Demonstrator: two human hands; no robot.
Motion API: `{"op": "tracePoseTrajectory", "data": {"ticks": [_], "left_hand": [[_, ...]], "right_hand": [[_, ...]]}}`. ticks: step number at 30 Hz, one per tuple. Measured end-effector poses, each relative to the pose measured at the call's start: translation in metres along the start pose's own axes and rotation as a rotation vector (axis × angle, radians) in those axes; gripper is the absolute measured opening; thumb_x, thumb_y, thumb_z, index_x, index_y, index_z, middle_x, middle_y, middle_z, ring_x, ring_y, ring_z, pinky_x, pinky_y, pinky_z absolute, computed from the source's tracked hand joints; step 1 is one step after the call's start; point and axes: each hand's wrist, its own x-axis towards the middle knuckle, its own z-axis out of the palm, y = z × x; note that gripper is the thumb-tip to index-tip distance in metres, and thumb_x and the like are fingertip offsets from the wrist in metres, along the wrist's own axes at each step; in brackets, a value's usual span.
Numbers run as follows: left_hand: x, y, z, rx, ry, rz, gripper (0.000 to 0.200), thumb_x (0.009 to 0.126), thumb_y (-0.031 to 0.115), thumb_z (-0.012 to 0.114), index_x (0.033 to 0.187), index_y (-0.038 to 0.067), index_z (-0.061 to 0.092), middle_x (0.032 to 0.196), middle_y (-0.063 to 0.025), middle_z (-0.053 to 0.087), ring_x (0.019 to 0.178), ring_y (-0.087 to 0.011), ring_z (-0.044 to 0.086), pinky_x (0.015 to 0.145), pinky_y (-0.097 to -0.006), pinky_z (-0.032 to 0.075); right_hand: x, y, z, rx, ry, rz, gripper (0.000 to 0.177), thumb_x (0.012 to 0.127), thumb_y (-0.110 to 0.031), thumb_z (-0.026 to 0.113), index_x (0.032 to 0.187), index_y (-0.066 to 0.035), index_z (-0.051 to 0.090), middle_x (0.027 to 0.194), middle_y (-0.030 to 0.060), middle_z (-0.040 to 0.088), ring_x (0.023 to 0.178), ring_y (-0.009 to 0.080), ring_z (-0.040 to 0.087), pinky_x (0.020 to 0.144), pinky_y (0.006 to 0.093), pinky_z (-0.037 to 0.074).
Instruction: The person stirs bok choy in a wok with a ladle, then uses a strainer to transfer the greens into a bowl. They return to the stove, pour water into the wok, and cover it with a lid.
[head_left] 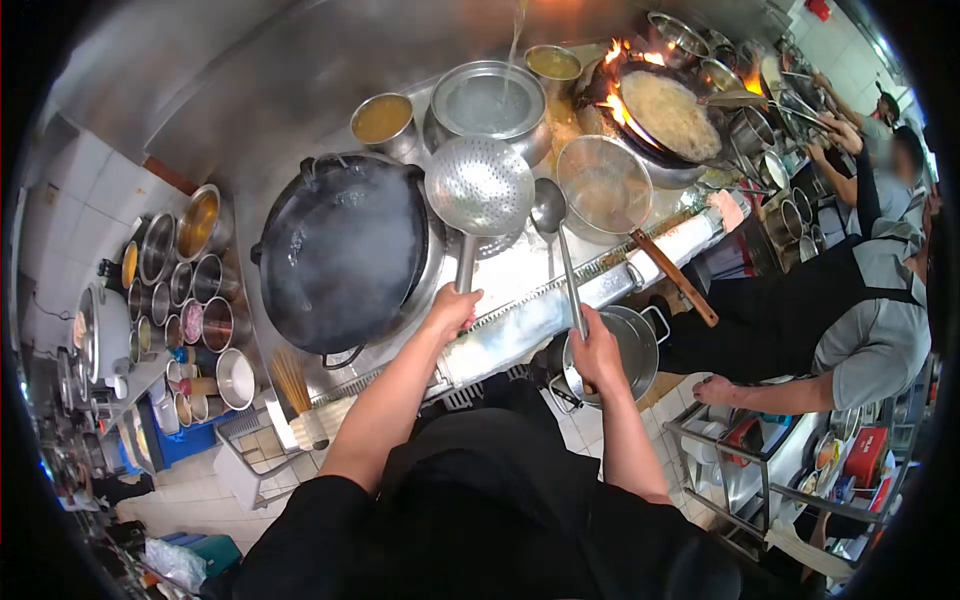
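Note:
My left hand (454,311) is closed round the handle of a large perforated skimmer (480,186), whose round bowl hangs over the stove counter, right of the wok. In my right hand (597,350) is the handle of a metal ladle (549,205), its bowl between the skimmer and a wire strainer. Steam rises from a big black wok (340,258) to the left. The wire strainer (604,188) has a wooden handle pointing down to the right. Behind the skimmer, water runs into a metal pot (489,98).
Flames surround a second wok (668,115) of bubbling liquid at the upper right. A co-worker (870,310) stands at the right. A bamboo brush (292,385) lies left of my arm. Metal bowls (198,222) crowd the left side. A deep pot (632,350) sits beneath my right hand.

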Motion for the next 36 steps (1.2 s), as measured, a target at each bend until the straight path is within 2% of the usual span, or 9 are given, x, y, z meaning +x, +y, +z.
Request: {"op": "tracePoseTrajectory", "data": {"ticks": [3, 7, 9, 14, 17, 26, 31, 34, 36], "left_hand": [[-0.012, -0.001, -0.015, 0.753, 0.425, 0.444, 0.039, 0.092, 0.020, 0.072, 0.113, -0.001, 0.047, 0.085, -0.0179, 0.066, 0.071, -0.0355, 0.066, 0.066, -0.0466, 0.054], [-0.067, 0.072, -0.023, 0.945, 0.625, 0.434, 0.034, 0.096, 0.021, 0.064, 0.115, -0.001, 0.046, 0.093, -0.0293, 0.070, 0.090, -0.0503, 0.067, 0.081, -0.0585, 0.051], [-0.069, 0.091, -0.030, 1.023, 0.655, 0.446, 0.033, 0.096, 0.019, 0.062, 0.116, -0.002, 0.047, 0.094, -0.0290, 0.070, 0.090, -0.0479, 0.068, 0.079, -0.0572, 0.052], [-0.067, 0.102, -0.019, 1.102, 0.535, 0.353, 0.027, 0.092, 0.010, 0.062, 0.113, -0.003, 0.049, 0.102, -0.0263, 0.070, 0.094, -0.0437, 0.071, 0.082, -0.0530, 0.056], [-0.071, 0.088, -0.014, 1.167, 0.500, 0.303, 0.032, 0.089, 0.004, 0.061, 0.117, -0.005, 0.049, 0.104, -0.0272, 0.070, 0.095, -0.0431, 0.071, 0.085, -0.0510, 0.057], [-0.068, 0.052, 0.000, 0.999, 0.362, 0.209, 0.052, 0.089, 0.011, 0.063, 0.131, -0.011, 0.041, 0.110, -0.0342, 0.067, 0.104, -0.0485, 0.067, 0.093, -0.0513, 0.054], [-0.073, 0.060, 0.003, 0.917, 0.332, 0.180, 0.049, 0.093, 0.017, 0.063, 0.129, -0.010, 0.042, 0.113, -0.0352, 0.066, 0.108, -0.0485, 0.066, 0.098, -0.0515, 0.051], [-0.082, 0.067, -0.005, 0.941, 0.344, 0.197, 0.046, 0.092, 0.016, 0.063, 0.126, -0.010, 0.045, 0.113, -0.0349, 0.067, 0.108, -0.0484, 0.066, 0.098, -0.0520, 0.050], [-0.085, 0.066, -0.009, 0.960, 0.371, 0.214, 0.044, 0.092, 0.016, 0.063, 0.124, -0.009, 0.046, 0.112, -0.0350, 0.067, 0.108, -0.0484, 0.066, 0.098, -0.0524, 0.051]], "right_hand": [[0.022, -0.016, 0.005, -0.026, -0.062, 0.040, 0.052, 0.093, -0.018, 0.061, 0.143, -0.007, 0.051, 0.102, 0.0302, 0.069, 0.096, 0.0454, 0.067, 0.088, 0.0496, 0.051], [0.043, -0.011, 0.024, 0.020, -0.103, 0.001, 0.048, 0.095, -0.018, 0.055, 0.141, -0.004, 0.047, 0.113, 0.0358, 0.066, 0.110, 0.0526, 0.062, 0.098, 0.0528, 0.048], [0.061, 0.013, 0.043, 0.140, -0.123, -0.036, 0.046, 0.096, -0.014, 0.058, 0.140, -0.005, 0.045, 0.073, 0.0152, 0.065, 0.059, 0.0266, 0.066, 0.057, 0.0412, 0.052], [0.046, -0.015, 0.033, 0.281, -0.188, 0.071, 0.043, 0.097, -0.011, 0.057, 0.138, -0.004, 0.045, 0.069, 0.0098, 0.061, 0.051, 0.0188, 0.060, 0.049, 0.0369, 0.048], [0.042, -0.005, 0.038, 0.131, -0.147, 0.038, 0.044, 0.095, -0.017, 0.055, 0.135, -0.002, 0.047, 0.100, 0.0323, 0.069, 0.092, 0.0439, 0.070, 0.083, 0.0502, 0.054], [0.034, -0.040, 0.020, 0.601, -0.334, 0.326, 0.028, 0.099, -0.012, 0.055, 0.125, -0.010, 0.043, 0.075, 0.0058, 0.056, 0.051, 0.0156, 0.054, 0.042, 0.0335, 0.044], [0.030, -0.014, -0.002, 0.431, -0.393, 0.221, 0.033, 0.099, -0.014, 0.054, 0.129, -0.009, 0.043, 0.076, 0.0074, 0.058, 0.054, 0.0172, 0.056, 0.047, 0.0354, 0.047], [0.025, 0.003, 0.013, -0.182, -0.119, -0.332, 0.037, 0.096, -0.012, 0.055, 0.130, -0.004, 0.044, 0.076, 0.0125, 0.060, 0.059, 0.0207, 0.062, 0.051, 0.0364, 0.048], [0.023, -0.023, 0.008, 0.052, -0.246, -0.083, 0.037, 0.095, -0.012, 0.055, 0.130, -0.004, 0.044, 0.075, 0.0124, 0.060, 0.057, 0.0208, 0.062, 0.050, 0.0364, 0.048]]}}
